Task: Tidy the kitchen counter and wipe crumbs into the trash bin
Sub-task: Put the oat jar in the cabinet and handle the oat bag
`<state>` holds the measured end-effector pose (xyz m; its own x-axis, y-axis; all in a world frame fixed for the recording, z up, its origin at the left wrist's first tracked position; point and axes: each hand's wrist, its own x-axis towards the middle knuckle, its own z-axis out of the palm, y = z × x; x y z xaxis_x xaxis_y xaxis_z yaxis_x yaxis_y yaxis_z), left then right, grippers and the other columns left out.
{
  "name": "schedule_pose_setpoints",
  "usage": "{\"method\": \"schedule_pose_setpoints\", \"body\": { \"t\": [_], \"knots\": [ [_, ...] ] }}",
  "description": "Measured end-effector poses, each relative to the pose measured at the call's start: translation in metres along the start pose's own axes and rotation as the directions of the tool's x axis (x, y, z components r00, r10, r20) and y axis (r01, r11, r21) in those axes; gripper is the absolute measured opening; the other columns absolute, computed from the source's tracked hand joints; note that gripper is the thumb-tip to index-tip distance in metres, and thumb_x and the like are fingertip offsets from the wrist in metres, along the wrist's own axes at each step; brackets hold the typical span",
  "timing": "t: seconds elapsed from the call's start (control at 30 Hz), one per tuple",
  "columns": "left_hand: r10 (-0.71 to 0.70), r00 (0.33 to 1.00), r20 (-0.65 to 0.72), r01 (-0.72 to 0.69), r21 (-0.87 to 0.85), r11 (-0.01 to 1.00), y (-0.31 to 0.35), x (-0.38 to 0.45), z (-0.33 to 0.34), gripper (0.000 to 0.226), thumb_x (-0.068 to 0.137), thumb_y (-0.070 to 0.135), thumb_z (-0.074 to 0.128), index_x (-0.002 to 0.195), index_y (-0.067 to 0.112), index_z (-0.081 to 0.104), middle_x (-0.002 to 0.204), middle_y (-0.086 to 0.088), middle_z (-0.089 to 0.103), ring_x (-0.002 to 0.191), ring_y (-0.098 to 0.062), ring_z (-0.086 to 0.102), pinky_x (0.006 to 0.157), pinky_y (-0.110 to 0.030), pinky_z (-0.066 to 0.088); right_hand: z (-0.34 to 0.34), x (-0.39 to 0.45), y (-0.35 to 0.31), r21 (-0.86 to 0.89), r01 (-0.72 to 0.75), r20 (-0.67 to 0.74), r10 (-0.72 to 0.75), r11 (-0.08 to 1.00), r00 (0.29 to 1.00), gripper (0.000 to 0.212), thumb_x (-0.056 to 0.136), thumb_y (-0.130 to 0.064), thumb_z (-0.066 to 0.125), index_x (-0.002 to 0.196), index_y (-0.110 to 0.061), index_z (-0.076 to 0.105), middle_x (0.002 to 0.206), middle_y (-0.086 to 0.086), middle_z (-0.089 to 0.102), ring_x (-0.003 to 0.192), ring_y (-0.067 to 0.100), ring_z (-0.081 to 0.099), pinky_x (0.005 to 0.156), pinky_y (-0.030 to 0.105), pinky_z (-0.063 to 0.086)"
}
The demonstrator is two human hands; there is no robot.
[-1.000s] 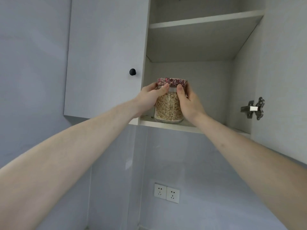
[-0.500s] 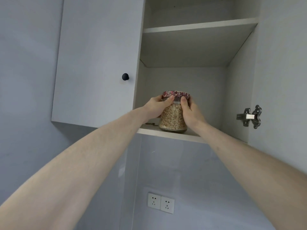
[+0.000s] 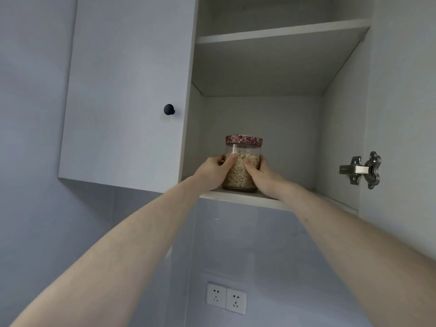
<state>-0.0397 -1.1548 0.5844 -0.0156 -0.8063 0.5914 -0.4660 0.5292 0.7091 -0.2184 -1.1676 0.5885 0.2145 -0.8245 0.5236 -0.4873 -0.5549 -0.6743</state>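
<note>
Overhead, the wall cabinet (image 3: 259,128) stands open, its left door (image 3: 127,90) shut with a black knob (image 3: 169,109), a steel hinge (image 3: 361,169) showing on the swung-out right door. Its upper shelf (image 3: 283,29) holds nothing I can see. On the lower shelf (image 3: 259,199), near the front edge, sits the glass oat jar (image 3: 240,171) with its floral lid (image 3: 243,139), upright and resting on the board. A second ago it hung just above the shelf lip, gripped up by the lid; now it is set further in, and both grips have slid down to the body. The left hand (image 3: 213,169) and right hand (image 3: 259,172) curl round either side of the glass. Stowing looks all but done; I'd guess letting go comes next, then the counter and crumbs, which are out of sight. Below, a double wall socket (image 3: 226,298) sits on the backsplash.
</note>
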Motion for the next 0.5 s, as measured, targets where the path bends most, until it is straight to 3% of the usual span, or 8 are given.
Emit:
{"method": "schedule_pose_setpoints", "body": {
  "t": [0.1, 0.2, 0.4, 0.5],
  "knots": [
    [-0.021, 1.000, 0.010, 0.020, 0.062, 0.998, -0.003, 0.004, 0.000, 0.055, 0.101, 0.058, 0.045, 0.133, 0.017, 0.062, 0.109, 0.004, 0.070, 0.097, -0.016, 0.067, 0.082, -0.023, 0.053, 0.001, 0.003, 0.002, -0.032, -0.039, 0.021, 0.039, 0.999, 0.999, 0.075, 0.098, -0.066, 0.040, 0.155, -0.019, 0.027, 0.149, 0.002, 0.050, 0.137, 0.023, 0.048, 0.118, 0.040, 0.036],
    [-0.042, 0.999, -0.002, 0.042, 0.148, 0.988, -0.008, 0.003, -0.001, 0.048, 0.102, 0.054, 0.048, 0.129, 0.019, 0.065, 0.087, 0.015, 0.068, 0.076, -0.004, 0.065, 0.059, -0.013, 0.047, 0.000, 0.007, 0.006, -0.090, -0.069, 0.032, 0.072, 0.994, 0.997, 0.073, 0.101, -0.060, 0.042, 0.156, -0.016, 0.025, 0.152, 0.003, 0.048, 0.139, 0.024, 0.047, 0.119, 0.041, 0.034],
    [-0.072, 0.991, -0.112, 0.108, 0.352, 0.930, -0.016, 0.003, 0.005, 0.026, 0.090, 0.042, 0.070, 0.100, 0.018, 0.066, 0.086, 0.006, 0.065, 0.080, -0.015, 0.059, 0.072, -0.027, 0.043, -0.006, 0.004, 0.008, -0.255, -0.109, 0.039, 0.123, 0.961, 0.992, 0.071, 0.099, -0.042, 0.058, 0.154, -0.011, 0.026, 0.151, 0.006, 0.048, 0.138, 0.025, 0.046, 0.114, 0.034, 0.036],
    [-0.105, 0.989, -0.100, 0.136, 0.385, 0.913, -0.015, 0.002, 0.006, 0.021, 0.084, 0.035, 0.077, 0.092, 0.018, 0.068, 0.083, 0.005, 0.066, 0.078, -0.012, 0.060, 0.064, -0.026, 0.043, -0.005, 0.002, 0.006, -0.298, -0.123, 0.059, 0.147, 0.947, 0.987, 0.077, 0.093, -0.038, 0.068, 0.153, -0.009, 0.028, 0.147, 0.006, 0.051, 0.136, 0.025, 0.048, 0.112, 0.033, 0.038]
  ]
}}
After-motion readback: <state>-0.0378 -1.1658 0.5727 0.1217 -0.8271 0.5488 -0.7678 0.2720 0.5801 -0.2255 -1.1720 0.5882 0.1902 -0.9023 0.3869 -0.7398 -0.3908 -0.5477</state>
